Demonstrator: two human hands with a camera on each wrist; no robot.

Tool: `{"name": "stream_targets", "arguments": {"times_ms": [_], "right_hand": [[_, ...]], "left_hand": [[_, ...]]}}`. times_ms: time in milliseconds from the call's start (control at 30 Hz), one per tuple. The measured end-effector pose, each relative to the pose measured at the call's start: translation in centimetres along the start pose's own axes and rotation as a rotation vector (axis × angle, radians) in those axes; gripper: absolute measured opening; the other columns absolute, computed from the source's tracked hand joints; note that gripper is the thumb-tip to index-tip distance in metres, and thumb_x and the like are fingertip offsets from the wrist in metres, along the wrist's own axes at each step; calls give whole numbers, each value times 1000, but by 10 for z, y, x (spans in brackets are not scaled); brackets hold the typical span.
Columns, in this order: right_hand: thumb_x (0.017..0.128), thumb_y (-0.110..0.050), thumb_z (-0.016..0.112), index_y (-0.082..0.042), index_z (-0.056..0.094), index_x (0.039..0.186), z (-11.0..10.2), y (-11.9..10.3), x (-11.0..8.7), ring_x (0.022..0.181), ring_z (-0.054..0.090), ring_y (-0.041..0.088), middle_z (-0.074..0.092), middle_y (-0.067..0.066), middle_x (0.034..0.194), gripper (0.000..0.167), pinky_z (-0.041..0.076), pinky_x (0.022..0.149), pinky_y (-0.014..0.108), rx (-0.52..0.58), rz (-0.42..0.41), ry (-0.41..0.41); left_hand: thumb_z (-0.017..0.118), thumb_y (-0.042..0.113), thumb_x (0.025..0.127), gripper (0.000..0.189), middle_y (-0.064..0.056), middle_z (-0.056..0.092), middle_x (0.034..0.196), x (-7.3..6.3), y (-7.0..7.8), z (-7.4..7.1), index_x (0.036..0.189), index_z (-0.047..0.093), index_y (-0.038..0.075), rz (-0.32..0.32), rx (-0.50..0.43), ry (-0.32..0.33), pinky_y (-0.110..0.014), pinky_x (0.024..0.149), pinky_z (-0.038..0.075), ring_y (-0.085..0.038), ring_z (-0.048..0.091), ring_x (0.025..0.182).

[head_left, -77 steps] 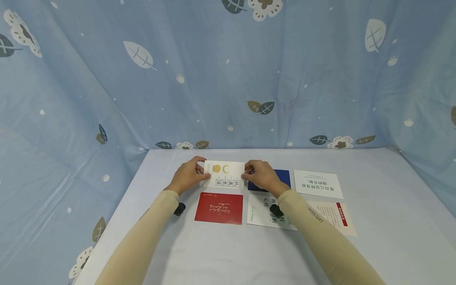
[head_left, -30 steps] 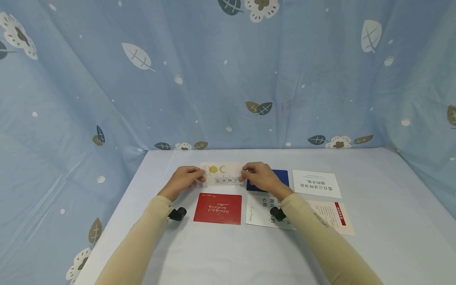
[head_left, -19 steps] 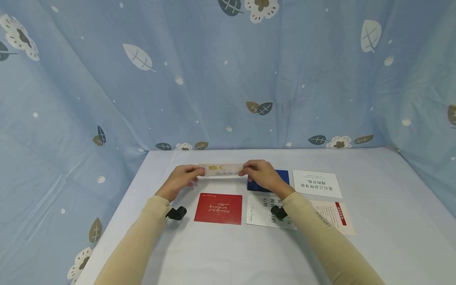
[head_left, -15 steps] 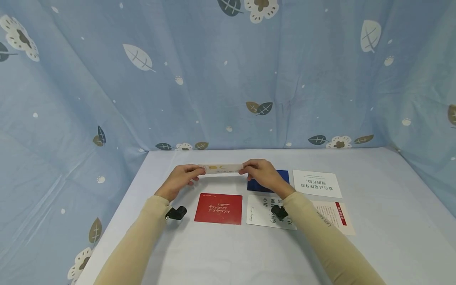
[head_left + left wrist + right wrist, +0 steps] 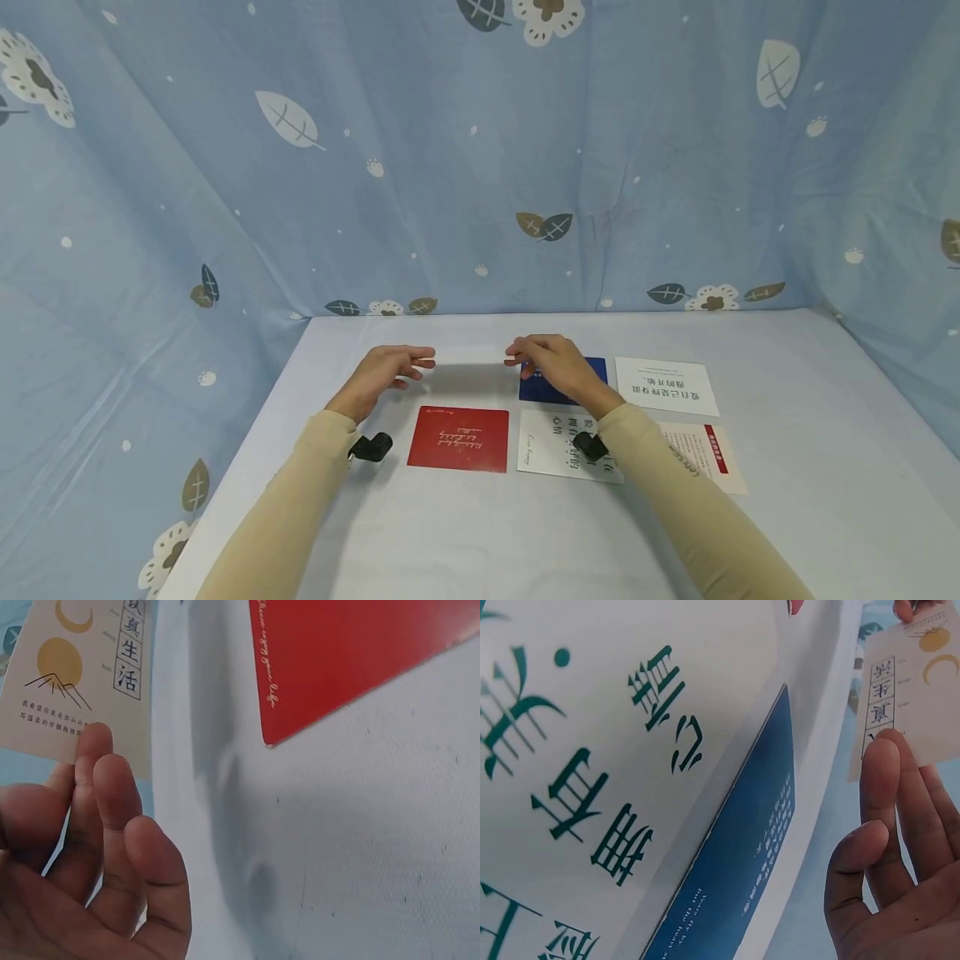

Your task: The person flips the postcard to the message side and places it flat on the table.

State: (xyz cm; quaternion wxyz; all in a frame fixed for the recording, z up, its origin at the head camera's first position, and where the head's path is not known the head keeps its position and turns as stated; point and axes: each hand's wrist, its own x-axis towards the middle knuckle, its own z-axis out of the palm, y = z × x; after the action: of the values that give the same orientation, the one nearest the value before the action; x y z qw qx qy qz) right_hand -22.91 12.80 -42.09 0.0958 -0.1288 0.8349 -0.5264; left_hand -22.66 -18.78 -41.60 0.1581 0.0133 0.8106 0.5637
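Note:
A cream postcard (image 5: pixel 94 652) printed with a yellow sun, a moon and boxed characters is held up between both hands. My left hand (image 5: pixel 378 375) pinches one short end of it, and my right hand (image 5: pixel 553 364) grips the opposite end. In the head view the postcard is edge-on and hardly shows; a shadow falls on the table between the hands. The right wrist view shows its printed face (image 5: pixel 911 705) with the fingers at its edge. Below the hands lies a red postcard (image 5: pixel 459 439). Partly under the right hand is a blue postcard (image 5: pixel 558 389).
A white postcard with dark green characters (image 5: pixel 540 442) lies under the right forearm. Farther right are a white postcard (image 5: pixel 667 387) and a cream one with a red strip (image 5: pixel 716 450). All lie flat on the white table (image 5: pixel 465 533), before a blue patterned curtain (image 5: pixel 420 167).
The held postcard has tilted from face-up, narrowing until it is edge-on to the head view. Both hands keep hold of its ends and have stayed nearly in place. The other postcards have not moved.

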Motion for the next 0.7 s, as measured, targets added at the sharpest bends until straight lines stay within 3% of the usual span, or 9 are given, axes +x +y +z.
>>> {"name": "stream_targets", "arguments": {"times_ms": [167, 300, 433, 700], "right_hand": [[105, -48, 47, -8, 72, 123, 1, 3, 0, 89, 68, 26, 76, -1, 106, 51, 42, 103, 52, -27, -6, 2], [103, -50, 52, -8, 74, 119, 0, 3, -2, 91, 67, 26, 77, 1, 105, 50, 45, 97, 49, -36, -4, -3], [100, -45, 61, -13, 76, 114, 0, 3, -3, 90, 68, 26, 77, 3, 103, 38, 48, 91, 46, -89, -1, 7], [94, -35, 72, -20, 76, 113, 1, 1, -5, 90, 71, 21, 76, -5, 97, 24, 53, 88, 43, -121, 9, 13]], "left_hand": [[52, 33, 101, 41, -6, 72, 120, 0, 3, 1, 133, 67, 11, -28, 5, 20, -48, 97, 44, -33, 62, 113], [66, 47, 95, 49, -5, 73, 113, 0, 5, 2, 127, 71, 9, -33, 64, 33, -45, 93, 46, -31, 64, 110], [71, 46, 93, 48, -7, 73, 115, 0, 5, 3, 125, 72, 10, -18, 128, 37, -45, 91, 48, -31, 64, 108], [72, 35, 94, 42, -6, 68, 120, -5, 8, 6, 131, 69, 15, 18, 147, 35, -47, 89, 49, -31, 63, 105]]}}
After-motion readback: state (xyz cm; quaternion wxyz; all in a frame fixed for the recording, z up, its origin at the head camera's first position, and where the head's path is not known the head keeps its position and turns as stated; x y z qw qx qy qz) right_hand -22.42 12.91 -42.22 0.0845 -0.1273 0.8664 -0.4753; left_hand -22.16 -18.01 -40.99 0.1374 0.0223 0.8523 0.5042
